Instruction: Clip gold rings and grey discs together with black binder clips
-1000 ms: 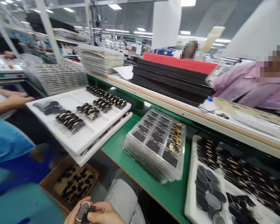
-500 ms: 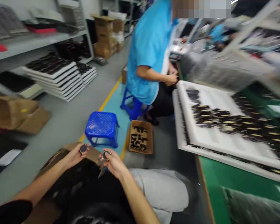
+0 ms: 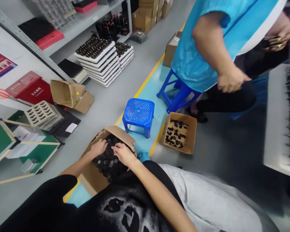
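Observation:
An open cardboard box (image 3: 93, 182) stands on the floor beside my legs, holding a heap of dark round pieces (image 3: 110, 164), some with grey faces. My left hand (image 3: 99, 149) is over the box's left side, its fingers bent down toward the heap and the fingertips hidden. Above the right part of the heap, my right hand (image 3: 124, 155) has its fingers curled together. Something small may be at its fingertips, too small to make out.
A blue stool (image 3: 139, 111) stands just beyond the box. Right of it is a carton (image 3: 190, 137) with small black parts. A co-worker in a blue shirt (image 3: 205, 54) sits on another stool. Stacked white trays (image 3: 99, 64) stand by the shelf, and a white tray (image 3: 275, 129) juts in at right.
Both hands, each holding a dark round disc before, have moved down into the cardboard box. My view has turned left and downward. The co-worker's arm has swung down.

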`<action>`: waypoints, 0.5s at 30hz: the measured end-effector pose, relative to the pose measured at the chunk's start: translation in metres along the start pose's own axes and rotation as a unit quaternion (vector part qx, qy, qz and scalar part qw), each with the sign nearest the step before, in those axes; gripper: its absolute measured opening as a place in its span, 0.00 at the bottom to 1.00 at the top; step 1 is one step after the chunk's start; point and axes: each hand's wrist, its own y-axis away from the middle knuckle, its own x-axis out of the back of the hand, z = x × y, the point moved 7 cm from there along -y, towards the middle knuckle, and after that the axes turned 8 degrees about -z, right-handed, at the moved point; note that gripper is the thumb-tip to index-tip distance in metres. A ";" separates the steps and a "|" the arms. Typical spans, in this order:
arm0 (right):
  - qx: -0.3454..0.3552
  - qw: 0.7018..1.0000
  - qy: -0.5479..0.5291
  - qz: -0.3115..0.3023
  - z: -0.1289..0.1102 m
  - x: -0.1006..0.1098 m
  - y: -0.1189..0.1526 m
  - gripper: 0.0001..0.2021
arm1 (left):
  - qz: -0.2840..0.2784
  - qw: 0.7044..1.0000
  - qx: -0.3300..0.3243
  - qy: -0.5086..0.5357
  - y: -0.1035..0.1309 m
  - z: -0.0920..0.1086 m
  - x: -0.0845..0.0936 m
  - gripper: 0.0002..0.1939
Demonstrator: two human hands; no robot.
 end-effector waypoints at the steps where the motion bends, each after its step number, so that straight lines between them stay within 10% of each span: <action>1: 0.012 1.000 0.028 -0.004 -0.005 0.001 0.002 0.21 | 0.007 1.000 -0.013 0.012 -0.004 0.010 0.005 0.11; 5: 0.045 0.996 0.060 0.047 -0.018 0.018 0.019 0.19 | 0.021 0.991 -0.081 0.107 -0.019 0.079 0.022 0.19; 9: 0.064 0.983 -0.048 0.167 -0.025 0.060 0.072 0.26 | -0.071 0.955 -0.171 0.234 -0.004 0.195 0.007 0.30; 15: 0.181 0.819 -0.431 0.333 -0.044 0.120 0.206 0.26 | -0.403 0.757 -0.272 0.436 0.096 0.380 -0.053 0.24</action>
